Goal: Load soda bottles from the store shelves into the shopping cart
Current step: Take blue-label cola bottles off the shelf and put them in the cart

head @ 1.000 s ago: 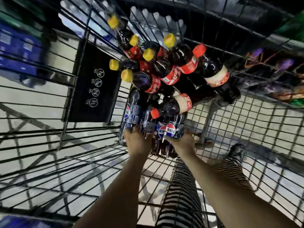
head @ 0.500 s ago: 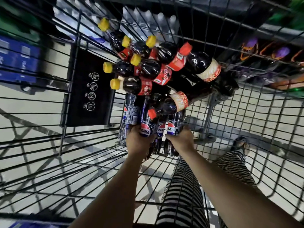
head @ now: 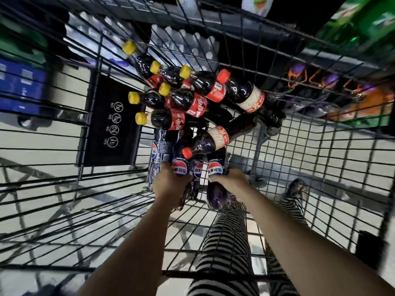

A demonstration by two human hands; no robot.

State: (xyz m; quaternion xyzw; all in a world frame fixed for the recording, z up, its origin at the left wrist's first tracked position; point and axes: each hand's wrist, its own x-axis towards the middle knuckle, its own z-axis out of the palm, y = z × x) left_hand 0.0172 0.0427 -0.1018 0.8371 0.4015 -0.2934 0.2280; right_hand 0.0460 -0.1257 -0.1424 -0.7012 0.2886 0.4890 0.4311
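Observation:
I look straight down into a black wire shopping cart. Several dark cola bottles with yellow caps and red caps lie piled at its far end. My left hand grips a Pepsi bottle with a blue, white and red label. My right hand holds another Pepsi bottle, its dark body pointing toward me. More Pepsi bottles lie against the pile, between and left of my hands. Both arms reach down into the basket.
A black child-seat flap with warning icons stands at the cart's left. Shrink-wrapped water packs sit beyond the cart's far end. Store shelves with orange and purple packs run along the right. My striped trouser legs show beneath the wire floor.
Both hands have stayed on the Pepsi bottles at the near edge of the pile, turning their labels up. The view has swung slightly, showing more of the shelves at the right.

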